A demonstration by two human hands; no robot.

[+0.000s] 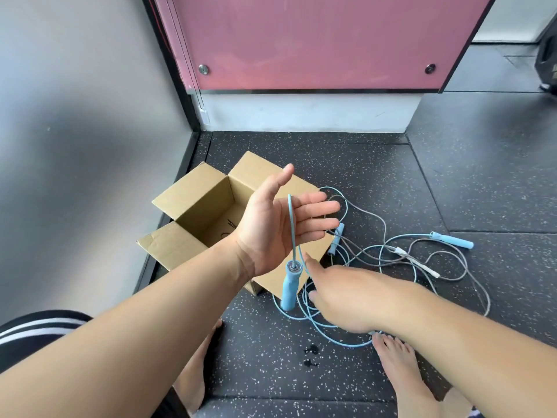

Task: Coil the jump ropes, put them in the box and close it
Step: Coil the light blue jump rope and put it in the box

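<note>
My left hand [277, 224] is raised palm-up over the open cardboard box [199, 203], fingers straight. The blue jump rope's cord [291, 224] lies draped across its palm. One blue handle [290, 286] hangs from that cord below my wrist. Just to the right and lower, my right hand [346, 297] holds the same cord where it comes down from behind my left hand; its back hides the grip. The rope's other blue handle [452, 240] lies on the floor at right. A grey jump rope [464, 257] with white handles [419, 262] lies tangled with it.
The box sits on dark speckled floor mats [452, 176] in a corner, with a grey wall [75, 116] on the left and a pink panel [316, 40] behind. My bare feet [398, 363] are close to the blue loops. A dark object [547, 64] sits far right.
</note>
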